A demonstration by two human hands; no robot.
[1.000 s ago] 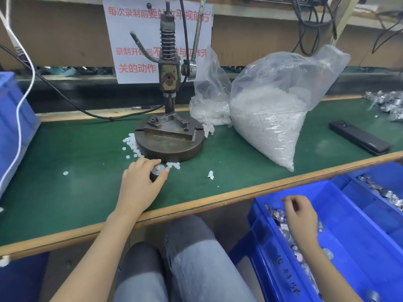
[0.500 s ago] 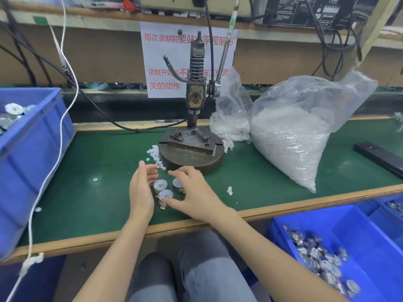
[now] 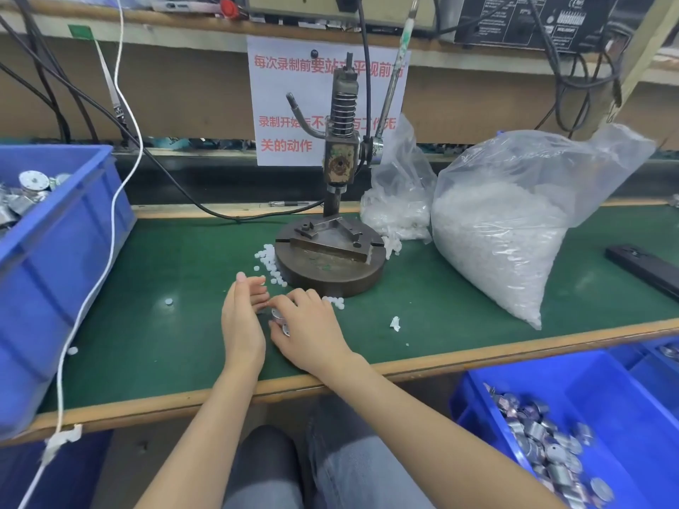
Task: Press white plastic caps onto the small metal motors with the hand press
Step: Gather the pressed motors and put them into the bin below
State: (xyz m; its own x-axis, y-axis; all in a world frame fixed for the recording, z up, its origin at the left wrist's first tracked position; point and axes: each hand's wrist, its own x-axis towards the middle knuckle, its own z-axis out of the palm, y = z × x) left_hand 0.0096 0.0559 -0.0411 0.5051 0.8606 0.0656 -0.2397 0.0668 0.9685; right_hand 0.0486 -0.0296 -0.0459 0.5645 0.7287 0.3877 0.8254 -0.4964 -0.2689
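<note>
1. Left hand (image 3: pixel 242 325): palm turned inward, fingers loosely extended, gripping nothing; it stands as a wall just left of the motors.
2. Right hand (image 3: pixel 312 330): fingers curled down over the motors; whether it grips one or only herds them cannot be told.
3. Motors (image 3: pixel 280 319): small metal cylinders on the green counter (image 3: pixel 165 347), between the two hands and just near of the press base; mostly hidden, count unclear.
4. Press (image 3: pixel 340 170): upright column on a round base (image 3: pixel 330 273); its fixture plate is bare, no motor seated.
5. Caps (image 3: pixel 270 260): loose white pieces scattered at the left rim of the base, a few more at its near rim; bulk supply in the big bag (image 3: pixel 514 233) to the right.
6. Risk: motors are round and likely to roll; if the hands part quickly, one could run to the near counter edge (image 3: pixel 477 356) and drop.
7. Risk: stray caps lie close to the motors; one caught under a motor would probably tilt it in the fixture and give a crooked press.
8. Risk: the white cable (image 3: pixel 110 222) hangs over the left of the counter and could snag a forearm.
9. Open room: bare counter left of the hands up to the blue bin (image 3: pixel 73 251); tighter on the right, where the big bag crowds the press.
</note>
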